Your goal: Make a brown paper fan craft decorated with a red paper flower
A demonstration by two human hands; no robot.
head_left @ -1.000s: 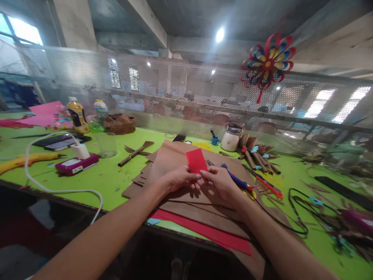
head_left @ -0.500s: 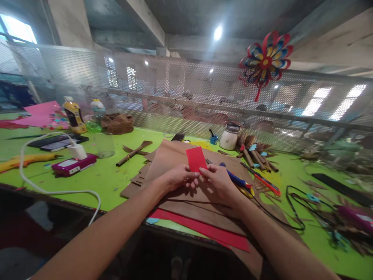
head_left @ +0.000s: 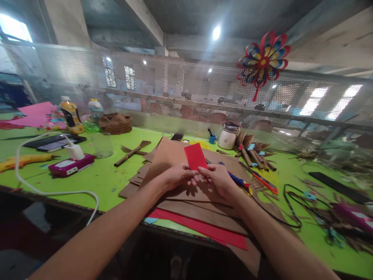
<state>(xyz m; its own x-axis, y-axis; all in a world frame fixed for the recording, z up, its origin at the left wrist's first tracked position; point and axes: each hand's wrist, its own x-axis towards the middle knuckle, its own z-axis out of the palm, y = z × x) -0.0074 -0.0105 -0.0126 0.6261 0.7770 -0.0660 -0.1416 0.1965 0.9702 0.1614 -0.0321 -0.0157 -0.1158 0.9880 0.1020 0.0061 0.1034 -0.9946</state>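
Observation:
Between my two hands, a small rectangle of red paper [head_left: 196, 156] is held up, slightly tilted. The fingers of my left hand [head_left: 181, 175] pinch its lower left edge. My right hand [head_left: 217, 177] grips the lower right corner between thumb and fingers. Below them lies a stack of brown paper sheets [head_left: 166, 159], with a larger red sheet [head_left: 201, 227] sticking out at the front edge. Just beyond my right hand rests a blue-handled tool [head_left: 236, 179], partly hidden by the hand. Beside it is an orange and black utility knife [head_left: 264, 182].
On the green table [head_left: 116, 182], a purple power bank [head_left: 71, 165] with a white cable, a clear cup [head_left: 101, 146] and a yellow bottle [head_left: 71, 116] stand left. Rolled brown paper pieces [head_left: 256, 155] and a white jar [head_left: 228, 136] are at the back right. Black cable [head_left: 291, 206] lies right.
The view has shifted slightly, so the table things appear a little further left. The red paper is tilted a little more; both hands keep their hold on it.

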